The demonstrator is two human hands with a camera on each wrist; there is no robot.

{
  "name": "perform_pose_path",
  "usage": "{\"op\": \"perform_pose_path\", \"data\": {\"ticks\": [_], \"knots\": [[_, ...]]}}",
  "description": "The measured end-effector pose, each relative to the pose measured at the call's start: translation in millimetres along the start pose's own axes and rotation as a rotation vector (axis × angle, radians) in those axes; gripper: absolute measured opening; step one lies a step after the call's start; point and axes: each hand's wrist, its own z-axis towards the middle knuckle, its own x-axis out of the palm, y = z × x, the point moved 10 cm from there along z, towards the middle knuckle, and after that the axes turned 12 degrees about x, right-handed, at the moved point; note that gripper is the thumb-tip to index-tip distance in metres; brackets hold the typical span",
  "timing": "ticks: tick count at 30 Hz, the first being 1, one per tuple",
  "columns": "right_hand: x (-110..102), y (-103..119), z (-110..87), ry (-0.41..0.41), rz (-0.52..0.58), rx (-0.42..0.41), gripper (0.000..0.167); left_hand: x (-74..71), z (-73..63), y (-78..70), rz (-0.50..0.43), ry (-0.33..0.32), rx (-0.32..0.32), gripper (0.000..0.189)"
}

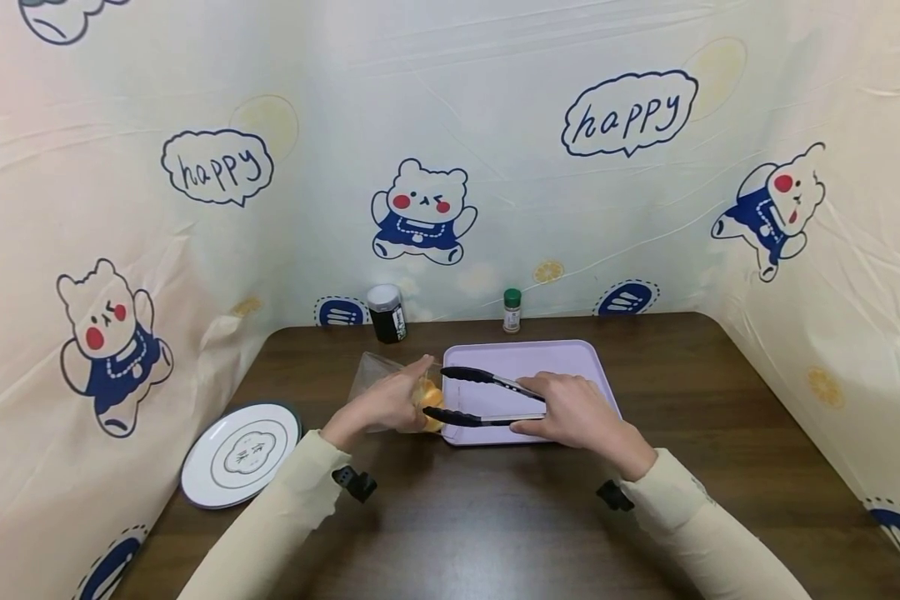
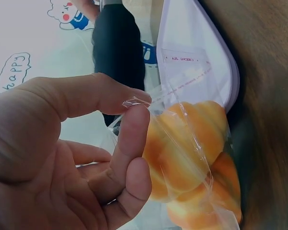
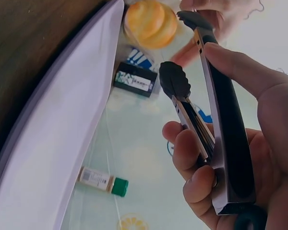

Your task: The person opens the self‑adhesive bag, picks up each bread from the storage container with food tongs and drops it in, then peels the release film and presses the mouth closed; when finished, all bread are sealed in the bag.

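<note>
My left hand (image 1: 390, 402) pinches the edge of a clear plastic bag (image 1: 369, 373) between thumb and forefinger. Inside the bag are golden bread rolls (image 2: 187, 148), close against the near left corner of a lilac tray (image 1: 528, 358). My right hand (image 1: 581, 415) grips a pair of tongs (image 3: 230, 129) with black tips and metal arms. The tongs' tips are spread apart with nothing between them in the right wrist view. In the head view they point left over the tray's left edge, the lower tip overlapping the rolls.
A white plate (image 1: 213, 462) with a drawn face lies at the table's left edge. Behind stand a dark jar (image 1: 387, 321) with a grey lid and a small green-capped shaker (image 1: 512, 313). A printed curtain (image 1: 495, 208) surrounds the brown table (image 1: 465, 525).
</note>
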Motion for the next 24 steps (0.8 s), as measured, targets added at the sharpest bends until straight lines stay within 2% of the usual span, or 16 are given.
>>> {"op": "perform_pose_path", "data": {"ticks": [4,14,19,24], "knots": [[-6,-13,-2.2,0.011,0.028,0.029,0.071,-1.4,-0.9,2.4,-0.027,-0.006,-0.015,0.108],[-17,-65,0.0,0.047,0.057,0.210,0.081,0.1,-0.5,8.5,-0.059,0.007,-0.055,0.106],[-22,-94,0.0,0.057,0.067,0.297,0.082,0.3,-0.9,7.9,-0.073,0.011,-0.057,0.107],[-26,-125,-1.5,0.057,0.073,0.389,0.086,-1.3,-1.6,3.6,-0.082,0.002,-0.033,0.107]]}}
